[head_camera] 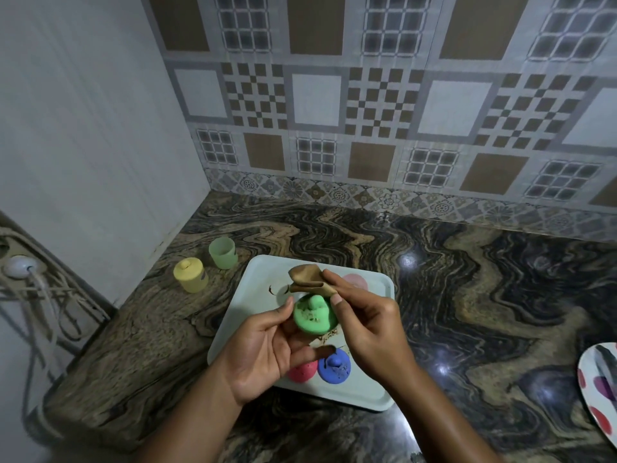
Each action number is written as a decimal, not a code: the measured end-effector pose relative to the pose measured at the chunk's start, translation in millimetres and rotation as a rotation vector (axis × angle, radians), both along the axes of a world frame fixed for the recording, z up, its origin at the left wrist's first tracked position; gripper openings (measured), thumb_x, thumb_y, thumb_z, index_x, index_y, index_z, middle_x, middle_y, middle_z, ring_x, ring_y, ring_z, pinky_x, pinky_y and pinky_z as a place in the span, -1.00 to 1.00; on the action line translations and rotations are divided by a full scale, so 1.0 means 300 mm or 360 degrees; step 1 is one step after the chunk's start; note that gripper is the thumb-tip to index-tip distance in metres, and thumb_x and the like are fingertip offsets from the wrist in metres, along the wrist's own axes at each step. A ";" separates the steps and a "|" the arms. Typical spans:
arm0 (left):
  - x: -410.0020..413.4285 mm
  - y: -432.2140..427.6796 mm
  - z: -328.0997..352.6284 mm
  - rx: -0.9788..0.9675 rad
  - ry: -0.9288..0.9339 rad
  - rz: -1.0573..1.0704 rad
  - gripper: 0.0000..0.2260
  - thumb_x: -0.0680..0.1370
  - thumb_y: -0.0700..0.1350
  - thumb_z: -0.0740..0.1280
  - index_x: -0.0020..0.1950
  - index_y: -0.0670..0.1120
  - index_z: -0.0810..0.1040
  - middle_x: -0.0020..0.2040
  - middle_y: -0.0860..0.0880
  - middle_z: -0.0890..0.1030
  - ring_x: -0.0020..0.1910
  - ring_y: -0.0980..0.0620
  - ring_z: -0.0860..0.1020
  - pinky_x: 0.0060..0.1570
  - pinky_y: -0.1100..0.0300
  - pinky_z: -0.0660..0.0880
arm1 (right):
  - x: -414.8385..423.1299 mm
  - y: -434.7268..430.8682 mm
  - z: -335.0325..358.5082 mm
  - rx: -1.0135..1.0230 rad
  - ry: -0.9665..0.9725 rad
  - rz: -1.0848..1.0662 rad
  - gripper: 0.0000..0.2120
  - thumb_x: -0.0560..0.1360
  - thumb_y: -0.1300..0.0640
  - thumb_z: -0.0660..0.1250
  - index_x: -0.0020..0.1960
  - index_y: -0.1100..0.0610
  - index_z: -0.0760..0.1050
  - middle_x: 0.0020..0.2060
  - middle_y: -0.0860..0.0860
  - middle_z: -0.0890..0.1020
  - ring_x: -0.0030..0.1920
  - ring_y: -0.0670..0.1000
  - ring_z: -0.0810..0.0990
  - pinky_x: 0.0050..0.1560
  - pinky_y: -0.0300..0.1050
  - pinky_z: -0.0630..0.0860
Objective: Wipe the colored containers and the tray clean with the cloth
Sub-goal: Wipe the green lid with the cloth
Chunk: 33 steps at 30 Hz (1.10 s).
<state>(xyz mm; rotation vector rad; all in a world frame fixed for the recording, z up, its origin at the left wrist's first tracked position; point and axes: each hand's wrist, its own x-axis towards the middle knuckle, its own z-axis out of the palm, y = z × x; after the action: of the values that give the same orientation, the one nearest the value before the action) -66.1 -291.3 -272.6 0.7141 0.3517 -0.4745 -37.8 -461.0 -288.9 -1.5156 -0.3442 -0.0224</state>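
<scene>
My left hand (pixel 263 349) grips the speckled green lid (pixel 314 315) over the tray (pixel 374 392), right hand (pixel 367 325) pinching the brown cloth (pixel 309 279) just beyond it. Wiping step, I'd say. Next, press cloth onto those specks.

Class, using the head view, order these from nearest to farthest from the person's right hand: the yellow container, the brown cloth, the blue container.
1. The brown cloth: pinched in the right hand itself, over the tray.
2. The blue container: on the tray's near side, just below the hand.
3. The yellow container: off the tray, far left on the counter.
</scene>
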 end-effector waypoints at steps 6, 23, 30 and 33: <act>0.011 -0.003 0.014 -0.0026 0.0027 0.0068 -0.64 0.55 -0.16 0.25 0.30 -0.29 0.53 0.26 -0.30 0.59 0.16 -0.20 0.64 0.02 -0.11 0.64 | 0.004 -0.003 0.005 0.0049 0.0054 0.0012 -0.69 0.59 0.27 0.28 0.20 -0.01 0.66 0.27 -0.08 0.65 0.39 -0.09 0.54 0.40 0.03 0.50; 0.044 0.012 0.043 -0.0045 0.0089 0.0362 -0.77 0.46 -0.24 0.28 0.00 -0.27 0.69 0.07 -0.19 0.69 -0.04 -0.04 0.71 -0.02 0.10 0.63 | 0.021 0.039 0.010 0.0078 0.0093 0.0008 -0.65 0.58 0.19 0.27 0.17 -0.18 0.68 0.26 -0.09 0.66 0.39 0.05 0.54 0.37 0.21 0.51; 0.037 0.020 0.053 -0.0068 0.0052 0.0266 -0.65 0.56 -0.17 0.24 0.27 -0.33 0.53 0.21 -0.29 0.62 0.18 -0.18 0.63 0.14 -0.02 0.56 | 0.024 0.036 -0.007 0.0056 0.0052 -0.0031 -0.66 0.58 0.16 0.28 0.17 -0.20 0.67 0.19 -0.06 0.70 0.36 0.14 0.58 0.31 0.28 0.53; 0.034 0.022 0.060 0.0041 0.0034 0.0148 -0.65 0.59 -0.15 0.23 0.30 -0.34 0.49 0.24 -0.31 0.59 0.25 -0.22 0.59 0.17 -0.03 0.55 | 0.027 0.036 0.010 0.0043 0.0008 -0.0023 -0.60 0.57 0.22 0.26 0.11 -0.23 0.69 0.22 -0.22 0.65 0.39 -0.02 0.55 0.34 0.20 0.54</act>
<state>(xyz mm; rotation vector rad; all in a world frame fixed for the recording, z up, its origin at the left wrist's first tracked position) -55.9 -284.5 -254.7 0.7149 0.4096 -0.3904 -29.7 -450.2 -286.0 -1.4911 -0.3279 -0.0344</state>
